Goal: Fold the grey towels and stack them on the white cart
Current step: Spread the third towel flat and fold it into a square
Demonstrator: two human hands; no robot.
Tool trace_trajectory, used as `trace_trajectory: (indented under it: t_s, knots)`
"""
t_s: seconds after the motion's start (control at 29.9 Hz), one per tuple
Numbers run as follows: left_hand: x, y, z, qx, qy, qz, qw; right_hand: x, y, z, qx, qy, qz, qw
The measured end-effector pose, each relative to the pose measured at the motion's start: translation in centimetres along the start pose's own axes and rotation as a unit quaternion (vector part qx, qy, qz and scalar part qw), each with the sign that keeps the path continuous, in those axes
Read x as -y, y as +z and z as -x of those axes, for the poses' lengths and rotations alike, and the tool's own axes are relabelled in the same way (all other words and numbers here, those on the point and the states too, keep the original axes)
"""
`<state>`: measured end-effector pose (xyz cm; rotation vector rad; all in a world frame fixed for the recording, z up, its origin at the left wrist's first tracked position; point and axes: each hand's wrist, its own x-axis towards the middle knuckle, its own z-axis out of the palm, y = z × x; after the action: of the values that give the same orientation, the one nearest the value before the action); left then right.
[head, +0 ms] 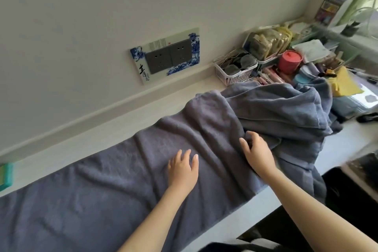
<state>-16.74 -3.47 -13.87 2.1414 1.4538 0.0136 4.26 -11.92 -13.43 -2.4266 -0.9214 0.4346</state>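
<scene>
Both hands are laid on the spread grey towel (126, 180) near the counter's (235, 217) front edge — the left hand (182, 170) pressed flat with straight fingers, the right hand (258, 152) set with its fingers curled into a fold of the cloth. Just beyond the right hand, toward the counter's right end, a second grey towel (286, 108) is heaped in a rumpled pile — behind it, against the wall, a pink basket (231, 76) and a red lidded jar (290, 61) are seen.

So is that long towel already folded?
No: the long towel lies spread flat and wrinkled along the counter, with the left hand resting open on it.
</scene>
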Motion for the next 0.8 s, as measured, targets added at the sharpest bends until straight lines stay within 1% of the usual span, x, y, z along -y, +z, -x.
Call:
trace_trajectory:
  t_s: [0.07,0.1,0.13,0.2,0.23,0.3,0.37,0.4,0.43,0.5,0.53,0.57,0.6,0.63,0.7,0.73,0.8]
  knots:
    - [-0.6,-0.2,-0.7,-0.001,-0.005,0.01,1.0,0.0,0.2,-0.8,0.047,0.014,0.004,0.999]
    - [-0.8,-0.4,-1.0,-0.006,-0.003,0.02,1.0,0.0,0.4,-1.1,0.05,0.01,0.01,0.999]
    - [-0.9,-0.5,-1.4,-0.013,0.002,0.038,0.999,0.2,0.5,-1.5,0.041,0.001,0.006,0.999]
    - [-0.7,-0.9,-1.9,-0.037,0.011,0.087,0.995,1.3,0.9,-1.9,-0.007,-0.036,0.001,0.999]
    - [-0.5,-1.4,-2.1,-0.054,0.011,0.111,0.992,2.1,1.2,-2.0,-0.039,-0.077,0.006,0.996]
    - [0.0,-2.4,-2.3,-0.101,0.015,0.163,0.981,4.0,2.0,-1.6,-0.087,-0.191,0.015,0.978]
    - [0.1,-3.5,-2.7,-0.153,0.029,0.212,0.965,5.9,3.0,-0.4,-0.089,-0.305,0.015,0.948]
    - [0.0,-4.0,-3.0,-0.177,0.038,0.224,0.958,6.5,3.6,0.2,-0.071,-0.349,0.019,0.934]
    - [0.0,-4.5,-3.3,-0.203,0.041,0.23,0.951,7.0,4.3,0.9,-0.038,-0.387,0.031,0.921]
    - [0.1,-5.2,-4.0,-0.244,0.053,0.235,0.94,7.3,5.7,2.2,0.062,-0.451,0.063,0.888]
    - [0.3,-5.4,-4.2,-0.259,0.057,0.233,0.936,7.2,6.4,2.9,0.119,-0.469,0.063,0.873]
    - [0.3,-5.5,-4.4,-0.268,0.064,0.229,0.934,7.0,6.6,3.6,0.171,-0.473,0.06,0.862]
    - [0.5,-5.4,-4.5,-0.273,0.076,0.224,0.933,6.8,6.7,4.2,0.193,-0.472,0.058,0.858]
    - [0.7,-5.1,-4.5,-0.279,0.096,0.211,0.932,6.4,6.7,4.6,0.186,-0.47,0.056,0.861]
    - [1.0,-4.3,-4.5,-0.273,0.149,0.163,0.936,5.3,6.5,4.7,0.132,-0.446,0.051,0.884]
    - [1.1,-3.7,-4.4,-0.252,0.174,0.139,0.942,4.6,6.4,4.7,0.104,-0.418,0.047,0.901]
    - [1.2,-2.4,-4.3,-0.177,0.204,0.105,0.957,3.3,5.7,4.4,0.067,-0.339,0.059,0.936]
